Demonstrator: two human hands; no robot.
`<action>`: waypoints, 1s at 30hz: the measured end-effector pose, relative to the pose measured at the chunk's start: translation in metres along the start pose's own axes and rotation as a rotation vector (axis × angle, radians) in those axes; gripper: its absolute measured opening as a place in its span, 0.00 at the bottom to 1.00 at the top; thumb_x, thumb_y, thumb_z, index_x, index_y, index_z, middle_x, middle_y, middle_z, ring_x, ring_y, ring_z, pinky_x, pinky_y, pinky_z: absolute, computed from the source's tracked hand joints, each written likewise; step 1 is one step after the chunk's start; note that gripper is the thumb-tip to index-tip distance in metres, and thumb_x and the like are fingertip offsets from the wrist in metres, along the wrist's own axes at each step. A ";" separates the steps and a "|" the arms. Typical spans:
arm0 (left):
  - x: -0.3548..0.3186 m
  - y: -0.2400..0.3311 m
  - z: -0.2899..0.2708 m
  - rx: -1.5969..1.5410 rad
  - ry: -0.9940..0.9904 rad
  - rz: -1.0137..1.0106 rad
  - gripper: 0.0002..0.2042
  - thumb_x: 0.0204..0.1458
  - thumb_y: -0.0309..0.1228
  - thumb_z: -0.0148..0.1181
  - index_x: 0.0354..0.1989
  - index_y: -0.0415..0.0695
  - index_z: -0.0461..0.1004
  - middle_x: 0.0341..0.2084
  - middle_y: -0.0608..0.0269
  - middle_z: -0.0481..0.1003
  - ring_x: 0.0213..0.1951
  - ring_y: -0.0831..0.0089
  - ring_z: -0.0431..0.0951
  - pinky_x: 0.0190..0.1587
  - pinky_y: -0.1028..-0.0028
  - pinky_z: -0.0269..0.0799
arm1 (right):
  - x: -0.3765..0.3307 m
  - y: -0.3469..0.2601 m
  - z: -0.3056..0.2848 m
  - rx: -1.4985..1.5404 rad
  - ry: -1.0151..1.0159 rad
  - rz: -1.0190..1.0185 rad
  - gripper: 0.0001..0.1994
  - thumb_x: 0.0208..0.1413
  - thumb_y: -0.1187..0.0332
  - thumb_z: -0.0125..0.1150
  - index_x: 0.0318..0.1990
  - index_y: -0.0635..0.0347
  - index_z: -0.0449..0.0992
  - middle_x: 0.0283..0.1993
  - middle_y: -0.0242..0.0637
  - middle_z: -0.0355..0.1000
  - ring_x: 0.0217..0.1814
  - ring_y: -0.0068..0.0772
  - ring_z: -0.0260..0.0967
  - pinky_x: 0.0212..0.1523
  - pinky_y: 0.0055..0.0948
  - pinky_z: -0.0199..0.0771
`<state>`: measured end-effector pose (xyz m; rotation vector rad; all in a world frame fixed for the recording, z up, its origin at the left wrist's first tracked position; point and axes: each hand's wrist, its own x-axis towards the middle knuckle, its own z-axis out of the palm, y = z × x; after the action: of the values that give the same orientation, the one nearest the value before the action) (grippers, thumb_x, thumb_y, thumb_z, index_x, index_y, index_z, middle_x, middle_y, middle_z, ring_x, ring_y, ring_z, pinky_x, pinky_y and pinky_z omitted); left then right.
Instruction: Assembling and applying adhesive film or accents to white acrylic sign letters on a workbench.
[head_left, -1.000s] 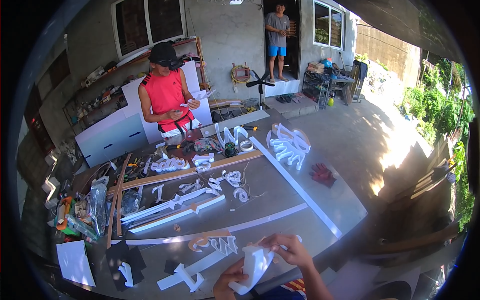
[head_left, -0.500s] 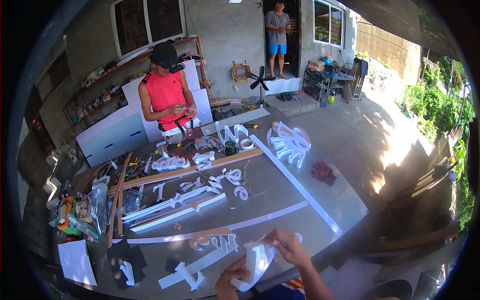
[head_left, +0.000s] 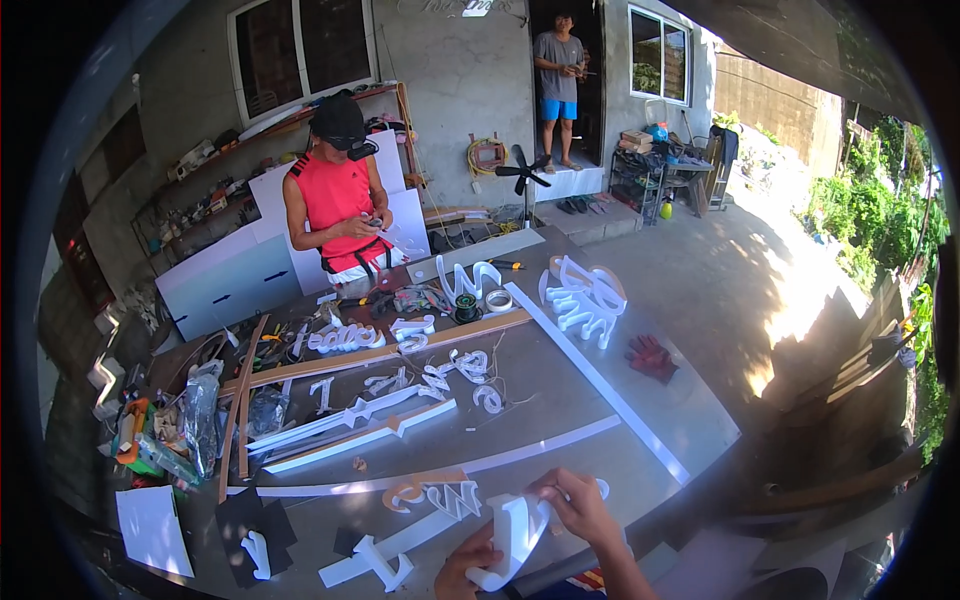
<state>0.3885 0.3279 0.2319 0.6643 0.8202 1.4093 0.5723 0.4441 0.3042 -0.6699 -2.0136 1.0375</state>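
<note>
- At the near side of the desk (head_left: pixel 560 385), the left hand (head_left: pixel 468 562) grips a white letter (head_left: pixel 515 542).
- The right hand (head_left: pixel 578 503) pinches its upper right edge.
- Left of both, a second letter (head_left: pixel 383 568) lies by a flat strip (head_left: pixel 424 533).
- Farther out, a red glove (head_left: pixel 652 359) lies right of a long bar (head_left: pixel 600 386).

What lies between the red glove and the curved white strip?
A long straight white strip, as the head view shows.
</note>
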 end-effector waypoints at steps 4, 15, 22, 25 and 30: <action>-0.005 0.005 0.009 0.009 0.014 -0.004 0.43 0.39 0.28 0.58 0.68 0.39 0.47 0.54 0.55 0.66 0.50 0.67 0.70 0.50 0.76 0.63 | 0.001 0.004 0.003 0.014 0.022 0.036 0.08 0.59 0.68 0.53 0.34 0.63 0.72 0.33 0.41 0.76 0.35 0.45 0.74 0.36 0.34 0.72; -0.012 0.006 0.033 0.009 0.034 -0.031 0.42 0.40 0.29 0.57 0.67 0.38 0.48 0.53 0.56 0.67 0.49 0.70 0.71 0.49 0.79 0.63 | 0.002 0.008 -0.001 -0.023 0.015 0.033 0.12 0.61 0.63 0.51 0.33 0.63 0.72 0.31 0.41 0.75 0.32 0.42 0.75 0.33 0.32 0.72; -0.017 0.012 0.030 0.062 -0.024 -0.075 0.40 0.41 0.29 0.56 0.67 0.37 0.50 0.51 0.58 0.68 0.47 0.73 0.72 0.46 0.81 0.63 | 0.000 0.005 -0.006 0.004 -0.020 0.017 0.12 0.60 0.62 0.51 0.32 0.63 0.71 0.30 0.42 0.73 0.32 0.46 0.72 0.33 0.34 0.70; -0.012 0.000 0.015 0.081 -0.110 -0.185 0.39 0.40 0.30 0.55 0.66 0.37 0.52 0.51 0.60 0.69 0.45 0.74 0.73 0.42 0.82 0.65 | -0.002 0.006 -0.009 0.010 0.006 0.005 0.13 0.60 0.62 0.51 0.31 0.63 0.70 0.29 0.41 0.73 0.31 0.45 0.72 0.32 0.33 0.70; -0.015 0.000 0.020 0.037 -0.134 -0.201 0.40 0.38 0.32 0.57 0.65 0.35 0.53 0.52 0.59 0.68 0.46 0.71 0.73 0.46 0.78 0.65 | -0.004 0.003 -0.006 0.066 0.045 -0.001 0.19 0.63 0.54 0.47 0.30 0.62 0.73 0.29 0.39 0.73 0.30 0.38 0.73 0.32 0.31 0.70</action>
<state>0.4049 0.3140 0.2453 0.6775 0.7853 1.1586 0.5796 0.4455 0.3018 -0.6514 -1.9323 1.0742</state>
